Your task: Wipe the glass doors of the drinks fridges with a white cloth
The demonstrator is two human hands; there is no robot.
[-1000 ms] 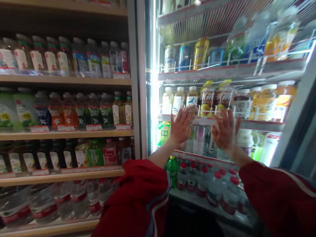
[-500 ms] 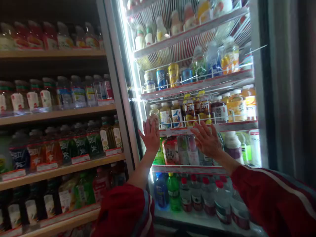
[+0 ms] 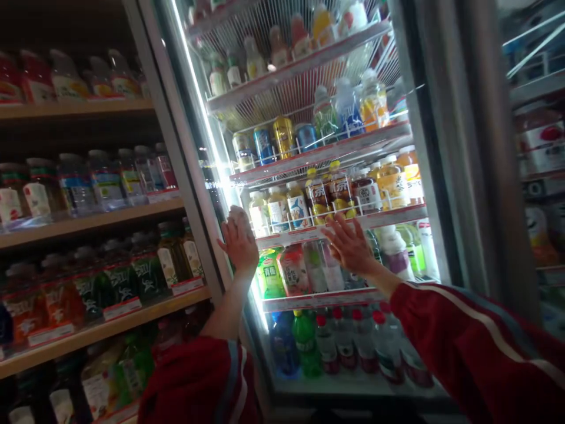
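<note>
A lit drinks fridge stands before me, its glass door [image 3: 282, 321] carrying faint reflections. My left hand [image 3: 242, 250] is raised flat to the glass near the bright left edge, palm over a pale crumpled cloth [image 3: 239, 219] that shows beyond its fingers. My right hand [image 3: 351, 246] has its fingers spread at the glass, in front of the shelf edge under the yellow-capped tea bottles [image 3: 318, 197]; nothing shows in it. Whether its whole palm touches the glass I cannot see. Left of it, behind the door, are a green pack [image 3: 271, 274] and a red pack [image 3: 293, 271].
Open wooden shelves [image 3: 168, 206] full of bottles run along the left, beside the metal door frame [image 3: 165, 106]. Inside the fridge stand cans [image 3: 263, 145] and red-capped bottles [image 3: 326, 344]. Past a grey upright [image 3: 477, 147] at the right are more stocked shelves.
My left hand with the cloth has slid left across the glass, from the bottles to the lit edge. My right hand stays near the tea bottles. The view has tilted and turned right.
</note>
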